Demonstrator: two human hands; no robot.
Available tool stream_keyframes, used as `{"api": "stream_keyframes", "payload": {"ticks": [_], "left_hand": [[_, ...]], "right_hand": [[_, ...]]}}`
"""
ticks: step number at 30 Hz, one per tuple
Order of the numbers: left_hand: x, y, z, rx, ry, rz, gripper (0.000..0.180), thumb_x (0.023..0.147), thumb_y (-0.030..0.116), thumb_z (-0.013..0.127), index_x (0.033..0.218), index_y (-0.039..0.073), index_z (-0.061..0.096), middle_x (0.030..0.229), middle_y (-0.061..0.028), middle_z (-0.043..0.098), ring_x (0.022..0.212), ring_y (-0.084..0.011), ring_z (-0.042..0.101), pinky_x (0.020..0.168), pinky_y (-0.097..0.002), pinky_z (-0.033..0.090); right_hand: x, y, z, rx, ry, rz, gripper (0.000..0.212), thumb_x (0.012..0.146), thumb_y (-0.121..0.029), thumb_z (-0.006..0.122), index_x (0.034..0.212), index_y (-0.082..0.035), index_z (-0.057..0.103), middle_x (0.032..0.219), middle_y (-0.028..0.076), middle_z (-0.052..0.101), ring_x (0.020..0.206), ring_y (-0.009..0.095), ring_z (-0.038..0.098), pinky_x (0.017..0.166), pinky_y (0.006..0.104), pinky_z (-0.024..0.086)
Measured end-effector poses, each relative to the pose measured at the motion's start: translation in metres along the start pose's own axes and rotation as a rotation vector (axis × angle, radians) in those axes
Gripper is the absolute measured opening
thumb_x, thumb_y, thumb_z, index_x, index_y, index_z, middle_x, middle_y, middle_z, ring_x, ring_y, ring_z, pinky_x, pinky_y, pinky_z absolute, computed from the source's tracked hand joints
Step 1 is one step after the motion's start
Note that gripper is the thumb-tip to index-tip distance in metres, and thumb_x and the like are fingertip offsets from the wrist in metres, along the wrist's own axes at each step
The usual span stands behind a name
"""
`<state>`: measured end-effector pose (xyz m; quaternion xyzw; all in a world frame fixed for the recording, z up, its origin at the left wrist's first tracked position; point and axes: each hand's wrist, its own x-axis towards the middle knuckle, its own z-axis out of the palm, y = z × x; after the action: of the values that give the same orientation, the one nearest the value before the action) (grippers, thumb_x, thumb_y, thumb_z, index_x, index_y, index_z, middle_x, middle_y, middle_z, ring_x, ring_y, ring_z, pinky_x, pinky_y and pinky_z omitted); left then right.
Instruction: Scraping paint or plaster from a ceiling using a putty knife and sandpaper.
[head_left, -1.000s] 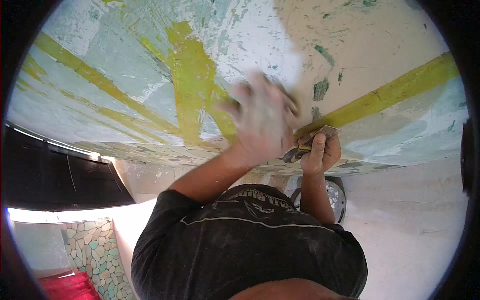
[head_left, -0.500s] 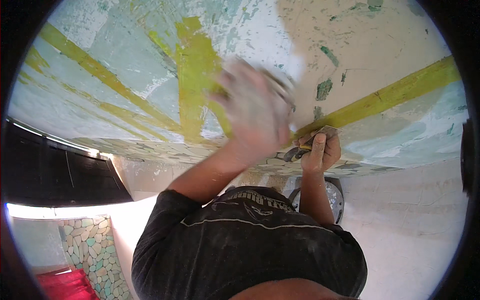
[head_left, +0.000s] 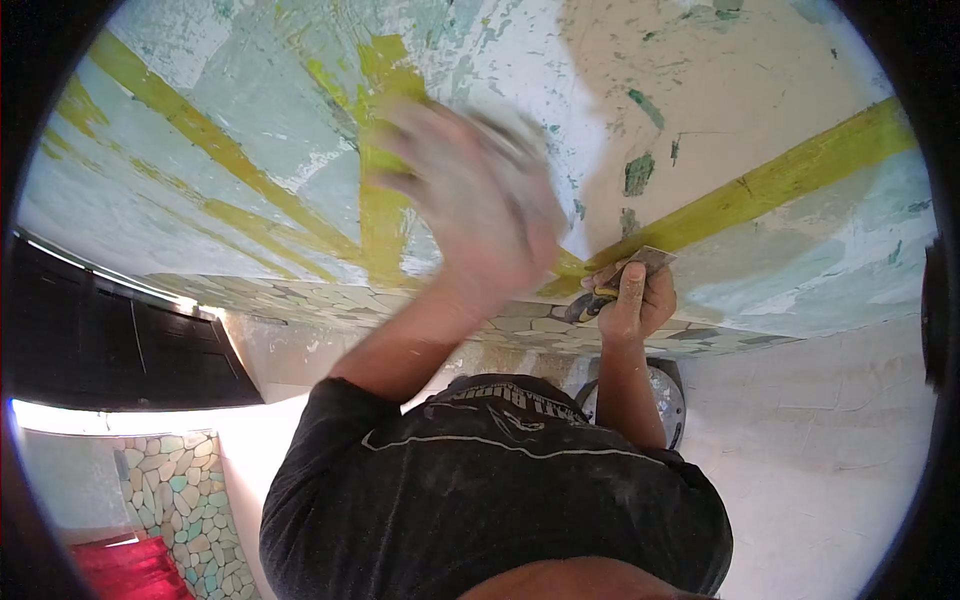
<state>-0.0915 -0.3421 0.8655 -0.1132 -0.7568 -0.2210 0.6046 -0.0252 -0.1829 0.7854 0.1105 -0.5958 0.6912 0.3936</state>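
Observation:
My left hand [head_left: 470, 200], dusted with white and smeared by motion, presses against the patchy painted wall [head_left: 720, 80], over the upper part of a yellow-green band [head_left: 382, 230]. A flat greyish edge shows under its fingers, too blurred to name. Lower and to the right, my right hand [head_left: 637, 305] is closed round a scraper [head_left: 655, 258], thumb laid along it. The scraper's flat metal blade points up and right, and its black and yellow handle end sticks out to the left. It is close to another yellow-green stripe [head_left: 770, 195].
Below the painted area runs a strip of flat pebble tiles [head_left: 520, 325]. A round bucket-like thing [head_left: 668, 400] stands behind my right forearm. At the left are a dark panel [head_left: 110, 340], a pebble-covered surface [head_left: 185, 490] and red cloth [head_left: 135, 568].
My left hand has slid left and slightly up along the wall, over the yellow-green band. The right hand with the scraper has stayed nearly in place.

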Motion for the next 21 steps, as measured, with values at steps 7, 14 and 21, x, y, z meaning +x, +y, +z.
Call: {"api": "stream_keyframes", "payload": {"ticks": [7,14,21], "left_hand": [[-0.051,0.001,-0.006,0.033,-0.273,0.270,0.077,0.094,0.034,0.042,0.148,-0.017,0.018,0.146,-0.0494,0.016,0.142,-0.0613,0.006,0.106,-0.0743,-0.006],[0.052,-0.006,-0.020,-0.139,0.155,-0.073,0.078,0.104,0.038,0.043,0.152,-0.011,0.007,0.157,-0.0330,0.014,0.150,-0.0365,0.011,0.121,-0.0380,0.004],[-0.099,0.003,0.004,-0.038,-0.382,0.333,0.087,0.087,0.028,0.052,0.149,-0.015,0.008,0.141,-0.0530,0.010,0.131,-0.0652,0.015,0.106,-0.0720,-0.007]], "right_hand": [[0.002,0.003,-0.007,-0.051,-0.003,-0.043,0.032,0.100,-0.027,0.057,0.092,0.004,0.057,0.064,0.009,0.064,0.055,0.014,0.062,0.053,0.0262,0.049],[0.000,0.003,-0.004,-0.007,-0.010,-0.023,0.034,0.100,-0.029,0.058,0.092,0.004,0.057,0.065,0.009,0.063,0.054,0.014,0.062,0.053,0.0259,0.049],[0.003,0.001,0.001,-0.005,0.013,-0.038,0.035,0.099,-0.030,0.058,0.092,0.004,0.056,0.066,0.010,0.063,0.055,0.014,0.062,0.053,0.0260,0.049]]}}
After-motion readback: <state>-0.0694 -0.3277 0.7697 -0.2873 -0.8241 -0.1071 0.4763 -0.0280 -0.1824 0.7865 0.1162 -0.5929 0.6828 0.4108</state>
